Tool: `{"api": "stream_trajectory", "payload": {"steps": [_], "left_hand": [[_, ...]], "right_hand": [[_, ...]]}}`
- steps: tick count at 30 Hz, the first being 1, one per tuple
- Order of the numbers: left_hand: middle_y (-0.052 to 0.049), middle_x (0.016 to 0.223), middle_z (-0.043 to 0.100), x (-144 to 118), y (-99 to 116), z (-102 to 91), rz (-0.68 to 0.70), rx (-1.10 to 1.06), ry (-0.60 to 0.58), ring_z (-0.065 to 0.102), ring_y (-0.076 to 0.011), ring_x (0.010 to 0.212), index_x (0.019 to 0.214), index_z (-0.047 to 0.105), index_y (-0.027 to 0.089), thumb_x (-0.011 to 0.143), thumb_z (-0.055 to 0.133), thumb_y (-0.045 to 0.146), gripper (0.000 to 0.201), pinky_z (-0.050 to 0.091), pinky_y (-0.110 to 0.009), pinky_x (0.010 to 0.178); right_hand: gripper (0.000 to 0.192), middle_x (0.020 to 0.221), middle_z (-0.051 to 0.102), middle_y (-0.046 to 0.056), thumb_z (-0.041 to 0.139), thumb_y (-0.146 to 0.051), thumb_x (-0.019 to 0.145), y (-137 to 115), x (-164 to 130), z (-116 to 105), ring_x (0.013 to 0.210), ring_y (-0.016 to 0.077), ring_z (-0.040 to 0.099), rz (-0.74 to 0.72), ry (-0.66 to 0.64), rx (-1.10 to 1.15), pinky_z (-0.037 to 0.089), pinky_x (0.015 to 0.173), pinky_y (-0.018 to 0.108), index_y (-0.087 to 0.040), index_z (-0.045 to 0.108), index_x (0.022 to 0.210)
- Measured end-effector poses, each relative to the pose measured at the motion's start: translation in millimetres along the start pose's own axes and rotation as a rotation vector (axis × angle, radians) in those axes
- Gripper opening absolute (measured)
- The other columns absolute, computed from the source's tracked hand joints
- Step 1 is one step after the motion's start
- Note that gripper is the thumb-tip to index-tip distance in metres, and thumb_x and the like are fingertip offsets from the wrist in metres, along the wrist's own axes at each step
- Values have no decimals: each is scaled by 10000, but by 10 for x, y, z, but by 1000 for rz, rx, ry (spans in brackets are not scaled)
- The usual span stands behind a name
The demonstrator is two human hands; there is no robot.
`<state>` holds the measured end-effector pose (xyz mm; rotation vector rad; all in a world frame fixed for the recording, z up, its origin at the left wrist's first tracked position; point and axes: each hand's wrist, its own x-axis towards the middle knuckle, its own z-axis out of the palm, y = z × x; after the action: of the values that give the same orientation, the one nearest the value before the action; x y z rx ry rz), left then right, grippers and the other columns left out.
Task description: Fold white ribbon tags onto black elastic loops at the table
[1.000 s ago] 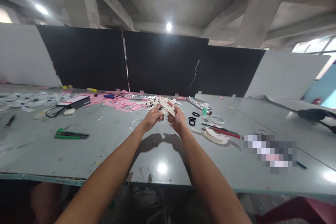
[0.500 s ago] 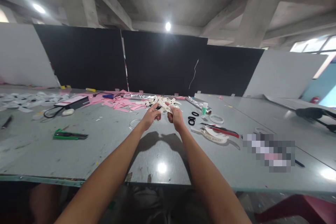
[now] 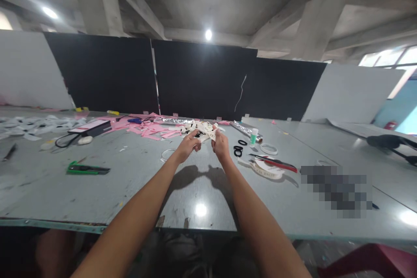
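Head view looks down on a grey table [image 3: 97, 191] that fills the scene, with black panels [image 3: 202, 80] standing along its far edge. Far left of centre lies a spread of pink scraps [image 3: 148, 128], and a green cutter [image 3: 85, 168] sits at near left. To the right are a ribbon roll [image 3: 265, 170], red-handled scissors [image 3: 276, 163], a clear tape ring [image 3: 269, 148], two black rings [image 3: 239, 151] and a small green tube [image 3: 253, 137]. At the middle, both hands meet above the table: the left hand [image 3: 187, 145] and right hand [image 3: 220, 145] are each pinched on a white strip bundle [image 3: 203, 130], held up just in front of more white strips on the far table. The bundle looks light, thin and floppy, likely easy to crease or tear, so fingertip pinches close to the working spot would suit it best.
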<state>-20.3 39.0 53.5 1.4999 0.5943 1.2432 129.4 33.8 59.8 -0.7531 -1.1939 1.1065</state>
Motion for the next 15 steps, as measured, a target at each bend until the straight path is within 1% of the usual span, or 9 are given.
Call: {"api": "stream_trajectory", "payload": {"steps": [2,4,6,8,10,13,15], "left_hand": [[98,438,388,-7,-12,14,-8,-24,-18,361,-79,429,1219,518,159,690,542,181,530,323,-217,522],[102,430,373,-14,-17,40,-11,-97,-33,338,-71,421,1132,548,160,686,554,174,446,321,-216,529],[107,431,354,-21,-2,74,-9,-220,-41,315,-61,420,1033,554,173,685,562,161,348,330,-214,547],[110,439,337,-25,35,107,0,-350,-22,307,-56,428,967,539,188,688,567,142,284,339,-211,567],[113,441,318,-26,84,135,-1,-439,19,314,-56,436,939,523,198,693,572,126,261,347,-208,582],[111,451,294,-22,148,167,-8,-490,79,323,-52,443,891,512,196,711,572,115,207,358,-205,602],[106,468,287,-18,173,184,-3,-519,105,329,-48,448,838,502,185,725,566,117,146,363,-203,610]], "right_hand": [[558,396,242,-115,310,-619,892,-44,2,-32,345,77,150,61,-31,263,134,351,189,-162,556,1099],[603,391,189,-126,212,-623,913,-99,4,-75,348,84,95,129,-108,487,120,342,185,-152,548,1081],[611,391,169,-128,163,-604,930,-142,2,-96,353,87,77,161,-161,599,118,342,180,-149,545,1075],[570,393,178,-127,198,-591,936,-161,-6,-74,354,83,75,160,-170,595,116,345,180,-161,540,1088],[505,398,203,-127,304,-581,922,-162,-23,-15,352,73,84,132,-153,514,109,354,180,-180,534,1124],[452,415,240,-127,431,-506,889,-152,-56,78,351,61,120,37,-105,375,108,372,174,-209,500,1223],[473,419,247,-131,477,-404,857,-151,-76,108,350,59,135,-3,-96,318,110,377,171,-214,461,1290]]}}
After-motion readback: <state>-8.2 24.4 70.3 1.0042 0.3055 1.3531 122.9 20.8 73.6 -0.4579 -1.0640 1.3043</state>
